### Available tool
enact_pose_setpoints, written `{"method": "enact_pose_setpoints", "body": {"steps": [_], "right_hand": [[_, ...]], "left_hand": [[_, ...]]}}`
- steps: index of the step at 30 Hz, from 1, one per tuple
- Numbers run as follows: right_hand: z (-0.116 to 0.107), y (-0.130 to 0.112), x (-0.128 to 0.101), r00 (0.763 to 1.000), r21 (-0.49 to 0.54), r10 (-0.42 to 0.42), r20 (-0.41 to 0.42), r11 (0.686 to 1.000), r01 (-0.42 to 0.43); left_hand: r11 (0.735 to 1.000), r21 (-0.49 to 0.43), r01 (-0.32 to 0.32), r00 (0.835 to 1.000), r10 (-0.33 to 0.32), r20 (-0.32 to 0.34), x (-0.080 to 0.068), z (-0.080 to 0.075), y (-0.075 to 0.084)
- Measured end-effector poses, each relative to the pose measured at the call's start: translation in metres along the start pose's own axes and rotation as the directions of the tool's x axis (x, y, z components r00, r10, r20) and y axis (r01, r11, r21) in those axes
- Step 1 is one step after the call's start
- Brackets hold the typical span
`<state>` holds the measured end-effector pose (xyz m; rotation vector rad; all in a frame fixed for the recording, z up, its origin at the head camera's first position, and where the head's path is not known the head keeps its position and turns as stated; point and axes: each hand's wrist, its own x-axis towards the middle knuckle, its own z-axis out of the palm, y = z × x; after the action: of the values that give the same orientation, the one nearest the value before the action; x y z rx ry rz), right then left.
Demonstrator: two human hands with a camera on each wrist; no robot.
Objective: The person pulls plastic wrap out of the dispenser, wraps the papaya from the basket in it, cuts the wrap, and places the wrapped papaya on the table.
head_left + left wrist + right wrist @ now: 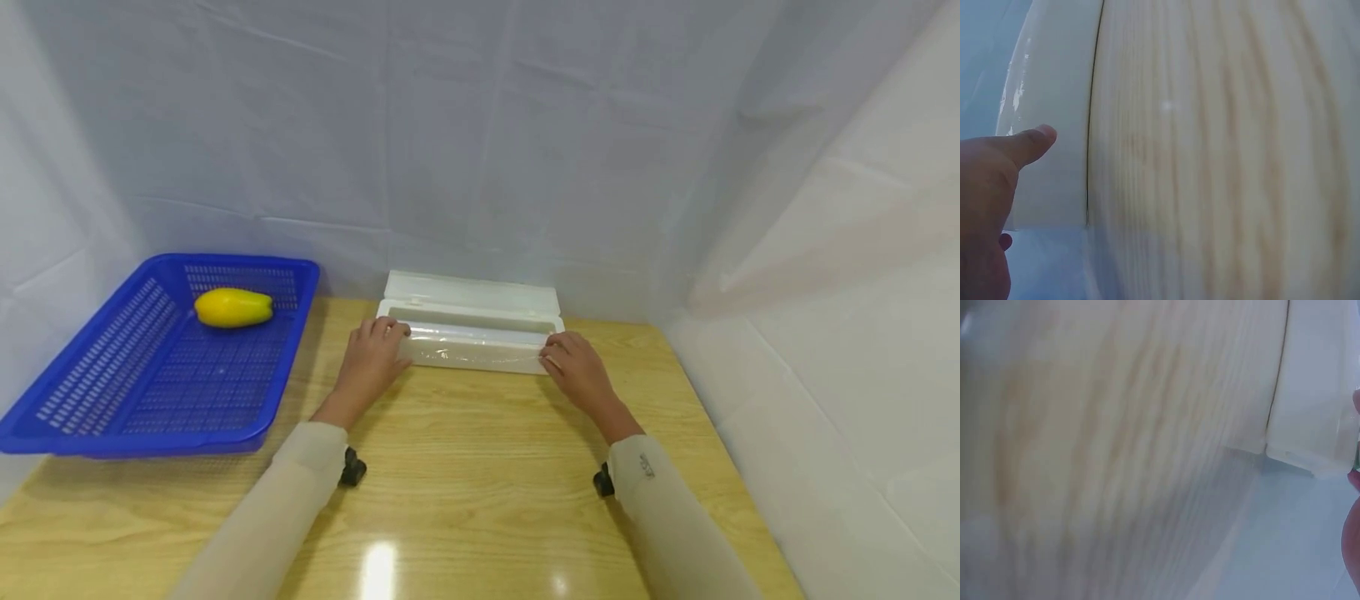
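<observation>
A white cling film dispenser [480,313] lies at the back of the table, its lid [471,289] raised behind it. Clear, glossy cling film [472,354] drapes from the roll [480,332] over the front wall. My left hand [372,354] grips the dispenser's left end, fingers over the top and thumb [1038,139] against the front wall. At the right end, my right hand [579,371] pinches the cling film by the dispenser's corner. Most of that hand is outside the right wrist view, with only parts of its fingers [1354,540] at the edge.
To the left stands a blue plastic basket [300,333] with slotted walls. A yellow-green papaya-like fruit [233,308] lies inside it. White sheeting [480,150] hangs behind the wooden table [480,475] and along both sides.
</observation>
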<state>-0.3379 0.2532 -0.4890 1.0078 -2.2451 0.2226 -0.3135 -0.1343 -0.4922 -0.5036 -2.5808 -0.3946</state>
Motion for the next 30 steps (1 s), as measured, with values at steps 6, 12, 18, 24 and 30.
{"method": "enact_pose_setpoints", "body": {"steps": [6,12,18,24,30], "right_hand": [[-0.011,-0.006,0.004,0.953,0.189,0.277,0.121,0.936,-0.296],[-0.023,-0.009,0.014,0.873,0.233,0.431,0.227,0.847,-0.478],[-0.029,-0.004,0.021,0.887,0.177,0.423,0.183,0.874,-0.453],[-0.033,0.001,0.029,0.892,0.122,0.408,0.192,0.892,-0.435],[-0.036,0.004,0.040,0.883,0.111,0.418,0.213,0.888,-0.447]], "left_hand": [[0.999,0.052,0.016,1.000,-0.016,0.011,0.001,0.001,0.002],[0.995,0.100,-0.016,0.997,0.022,-0.067,0.000,-0.001,0.002],[0.991,0.089,-0.095,0.973,0.111,-0.201,0.004,-0.006,-0.001],[0.993,-0.011,-0.120,0.973,0.115,-0.202,0.016,-0.022,-0.003],[0.971,-0.234,0.047,0.999,-0.050,-0.005,0.028,-0.042,-0.005]]}}
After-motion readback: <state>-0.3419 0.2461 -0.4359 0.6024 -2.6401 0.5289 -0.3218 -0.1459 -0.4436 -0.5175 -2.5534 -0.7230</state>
